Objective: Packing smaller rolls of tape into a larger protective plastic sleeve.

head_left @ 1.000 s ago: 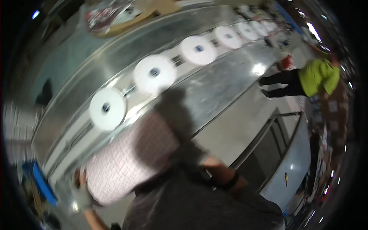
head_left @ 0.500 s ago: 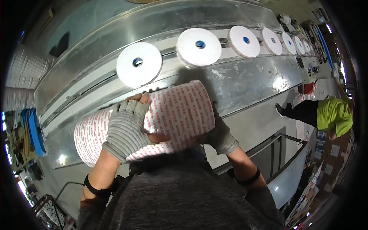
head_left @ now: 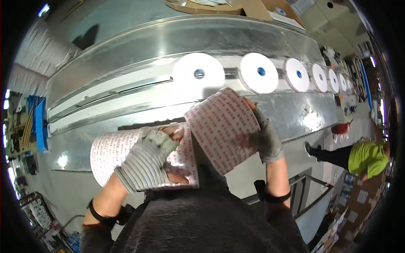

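Two stacks of white tape rolls with rows of red print on their sides lie crosswise in front of my body. The left stack (head_left: 110, 151) is gripped by my gloved left hand (head_left: 147, 160), its fingers over the top and thumb on the near side. My gloved right hand (head_left: 268, 141) clasps the right stack (head_left: 221, 128) around its outer end. That stack is tilted, with a wedge-shaped gap between it and the left one; the two come close at the upper edge. Some right fingers are hidden behind the rolls.
Beyond the stacks, several flat white rolls (head_left: 258, 86) with blue cores line a long metal bench (head_left: 291, 114). An open cardboard box (head_left: 253, 9) is behind it. At right are a person in a lime-green top (head_left: 366, 158) and a dark metal frame (head_left: 312, 179).
The long row of rolls has parted into two stacks. My right hand has swung its stack up and away from the left one. The bench now appears shifted right in view.
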